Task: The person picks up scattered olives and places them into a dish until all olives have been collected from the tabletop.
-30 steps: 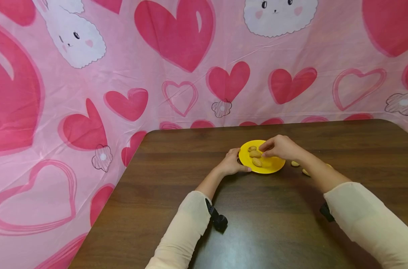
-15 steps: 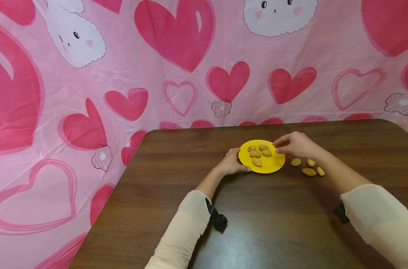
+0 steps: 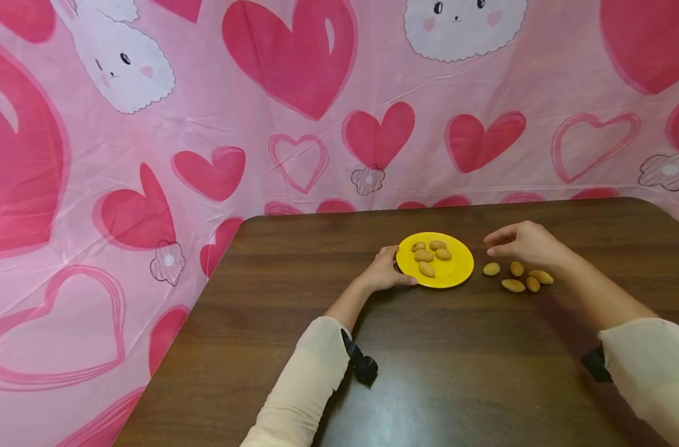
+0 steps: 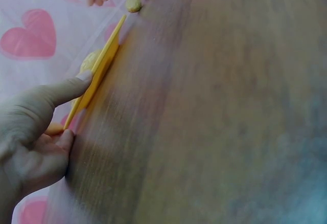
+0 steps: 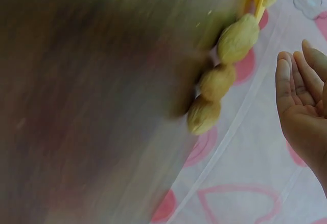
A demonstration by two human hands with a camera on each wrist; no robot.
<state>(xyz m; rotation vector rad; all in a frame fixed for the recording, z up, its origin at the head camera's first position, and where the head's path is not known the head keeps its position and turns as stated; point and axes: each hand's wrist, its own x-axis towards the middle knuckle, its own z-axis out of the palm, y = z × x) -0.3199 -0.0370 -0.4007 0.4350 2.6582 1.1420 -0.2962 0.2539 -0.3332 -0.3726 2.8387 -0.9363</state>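
Observation:
On the brown table lies a round yellow plate [image 3: 458, 267]. It bears several tan, oval, nut-like pieces [image 3: 424, 256] with wrinkled surfaces. My left hand [image 3: 382, 272] grips the plate's left rim; in the left wrist view the thumb of that hand [image 4: 38, 132] lies over the rim, with fingers beneath. Right of the plate, my right hand [image 3: 532, 243] hovers over a loose cluster of the same nut-like pieces [image 3: 513, 285]. Its fingers are gently bent and hold nothing; the right wrist view shows this hand [image 5: 304, 101] apart from the nut-like pieces [image 5: 238, 39].
A pink cloth with hearts and rabbits [image 3: 311, 56] hangs behind the wooden table [image 3: 428, 360], close to its far edge. Black straps with small devices [image 3: 364, 366] sit at both wrists, by the cream sleeves.
My right hand has let go of a nut-like piece on the plate and moved right, over the loose cluster. The left hand stays at the rim.

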